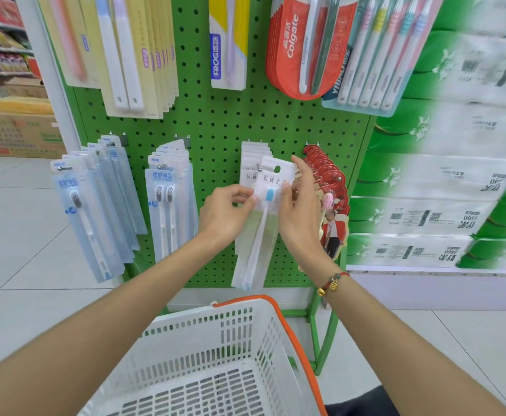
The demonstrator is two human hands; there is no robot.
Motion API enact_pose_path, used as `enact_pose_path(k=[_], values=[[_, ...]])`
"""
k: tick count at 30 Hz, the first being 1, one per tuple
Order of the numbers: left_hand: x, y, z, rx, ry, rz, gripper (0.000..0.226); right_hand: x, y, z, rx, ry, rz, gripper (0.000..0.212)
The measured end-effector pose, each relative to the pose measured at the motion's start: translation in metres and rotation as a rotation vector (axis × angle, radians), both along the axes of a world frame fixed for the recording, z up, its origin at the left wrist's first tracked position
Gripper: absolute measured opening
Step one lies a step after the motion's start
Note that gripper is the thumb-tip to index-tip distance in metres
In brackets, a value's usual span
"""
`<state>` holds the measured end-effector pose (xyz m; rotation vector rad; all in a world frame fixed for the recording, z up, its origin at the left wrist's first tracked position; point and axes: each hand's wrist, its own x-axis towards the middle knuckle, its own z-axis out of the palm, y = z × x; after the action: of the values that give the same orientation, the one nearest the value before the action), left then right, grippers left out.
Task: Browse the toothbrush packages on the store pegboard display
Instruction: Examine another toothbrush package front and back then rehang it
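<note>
At the pegboard (215,121), hands hold a toothbrush package (263,205) near-upright, bristles up.

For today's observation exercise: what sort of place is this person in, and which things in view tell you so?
Most likely a shop's toiletries aisle. Toothbrush packs hang on hooks from a green pegboard, a white shopping basket sits below the hands, and stacked tissue packs fill the shelving alongside.
</note>
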<state>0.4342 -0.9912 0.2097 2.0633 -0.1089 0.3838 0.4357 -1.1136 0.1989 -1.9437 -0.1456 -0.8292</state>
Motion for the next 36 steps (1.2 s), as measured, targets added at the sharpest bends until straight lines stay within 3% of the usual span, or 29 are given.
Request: enact_pose_path(k=[6, 11, 19, 23, 26, 29, 36], values=[[0.001, -0.001, -0.008, -0.033, 0.005, 0.006, 0.009, 0.001, -0.003, 0.006, -0.015, -0.034, 0.108, 0.040], [0.001, 0.009, -0.010, 0.013, 0.071, 0.023, 0.021, 0.001, 0.000, 0.007, -0.111, 0.000, 0.194, 0.041], [-0.002, 0.018, 0.003, 0.064, 0.050, 0.022, 0.023, 0.006, -0.007, 0.024, -0.174, 0.059, 0.081, 0.034], [0.000, 0.017, 0.018, 0.093, -0.065, 0.010, 0.035, 0.021, -0.016, 0.053, -0.233, 0.069, 0.010, 0.025], [0.002, 0.013, 0.031, 0.112, -0.216, -0.007, 0.039, 0.036, -0.024, 0.077, -0.332, 0.269, 0.152, 0.022], [0.004, 0.008, 0.039, 0.208, -0.255, -0.014, 0.031, 0.044, -0.030, 0.096, -0.378, 0.431, 0.294, 0.015], [0.008, 0.003, 0.041, 0.390, -0.302, 0.072, 0.022, 0.053, -0.026, 0.110, -0.717, 0.358, 0.261, 0.015]])
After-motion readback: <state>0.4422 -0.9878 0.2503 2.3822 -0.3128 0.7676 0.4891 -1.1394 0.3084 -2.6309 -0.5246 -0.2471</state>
